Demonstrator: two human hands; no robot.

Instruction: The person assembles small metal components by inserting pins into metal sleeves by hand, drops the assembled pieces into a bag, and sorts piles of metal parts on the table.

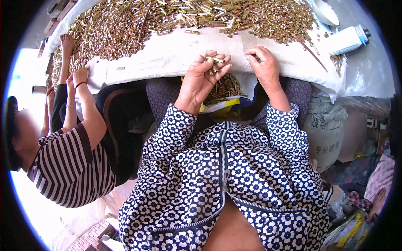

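Palm up, my left hand [202, 77] holds a few small brass-coloured cylindrical metal pieces [217, 60] in its curled fingers, above the near edge of the cloth-covered table [192, 46]. To its right, my right hand [264, 67] is closed in a pinch over the same edge. Whatever may be between its fingertips is hidden. Between my knees, below the hands, an opened sack [234, 103] with white, yellow and blue parts contains more of the slender metal pieces [227, 86]. A big heap of similar pieces [121, 31] spreads over the far side of the table.
A co-worker in a striped top [75, 163] sits at my left, hands at the heap's edge. A thin reddish stick [312, 54], a white bottle with a dark cap [347, 40] and a white bowl [325, 12] are at the right. A pale full sack [326, 129] stands beside my right knee.
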